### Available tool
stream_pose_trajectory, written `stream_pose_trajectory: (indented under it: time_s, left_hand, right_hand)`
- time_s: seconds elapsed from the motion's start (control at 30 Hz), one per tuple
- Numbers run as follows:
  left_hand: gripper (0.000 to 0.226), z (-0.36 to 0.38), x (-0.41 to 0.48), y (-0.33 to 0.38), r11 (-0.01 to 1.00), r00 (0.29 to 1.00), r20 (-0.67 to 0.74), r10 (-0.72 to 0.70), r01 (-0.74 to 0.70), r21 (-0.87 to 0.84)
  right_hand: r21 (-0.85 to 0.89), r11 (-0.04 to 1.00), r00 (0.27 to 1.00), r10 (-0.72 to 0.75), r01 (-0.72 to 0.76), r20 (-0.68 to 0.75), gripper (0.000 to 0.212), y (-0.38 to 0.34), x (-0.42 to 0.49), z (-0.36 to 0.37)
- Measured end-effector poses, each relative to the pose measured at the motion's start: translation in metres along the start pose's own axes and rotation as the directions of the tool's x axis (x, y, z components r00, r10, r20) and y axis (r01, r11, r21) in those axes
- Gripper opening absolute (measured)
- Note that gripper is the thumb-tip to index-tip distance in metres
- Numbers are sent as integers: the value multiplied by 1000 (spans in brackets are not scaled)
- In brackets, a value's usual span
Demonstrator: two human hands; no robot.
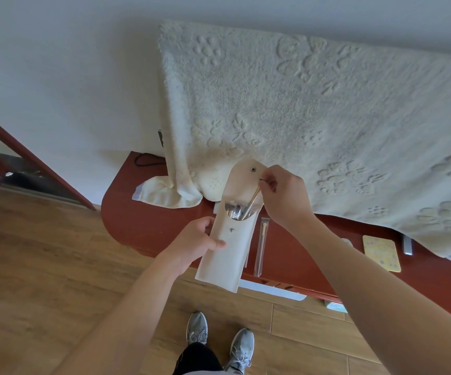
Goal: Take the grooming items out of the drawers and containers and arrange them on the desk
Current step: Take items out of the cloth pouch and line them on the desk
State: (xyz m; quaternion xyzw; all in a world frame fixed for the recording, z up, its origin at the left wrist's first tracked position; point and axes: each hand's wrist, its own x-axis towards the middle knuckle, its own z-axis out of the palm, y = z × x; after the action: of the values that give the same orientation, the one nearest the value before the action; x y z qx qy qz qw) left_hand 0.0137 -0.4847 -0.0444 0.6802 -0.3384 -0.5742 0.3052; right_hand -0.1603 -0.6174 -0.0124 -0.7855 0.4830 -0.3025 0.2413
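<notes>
My left hand (200, 240) grips the side of a long cream pouch (227, 255) with snap buttons, held over the edge of the red-brown desk (143, 223). The pouch's flap is open, and several thin metal grooming tools (239, 212) show in its mouth. With my right hand (283, 196) I pinch the top end of one slim metal tool (254, 198) that sticks partway out of the pouch. A narrow clear packet with a slim tool (262, 247) lies on the desk just right of the pouch.
A thick cream blanket (327, 125) hangs over the back of the desk and covers much of it. A yellow patterned card (381, 253) and a small grey object (407, 246) lie at the right. A drawer (273, 289) below the desk edge is open. My shoes (219, 339) stand on wooden floor.
</notes>
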Motion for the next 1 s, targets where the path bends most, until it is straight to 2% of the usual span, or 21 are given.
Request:
stream_pose_trajectory:
  time_s: [0.6,0.87,1.0]
  left_hand:
    - [34,-22,1,-12,995,990,-97,-99,101,14]
    - [38,-22,6,-3,998,993,-98,-65,65,6]
    - [40,-19,9,3,998,995,-81,-50,52,19]
  right_hand:
    - [3,990,979,142,-143,-147,11,12,21,-27]
    - [-43,995,996,91,-92,-19,16,11,15,-19]
    - [-67,998,999,7,-4,44,17,9,14,-12]
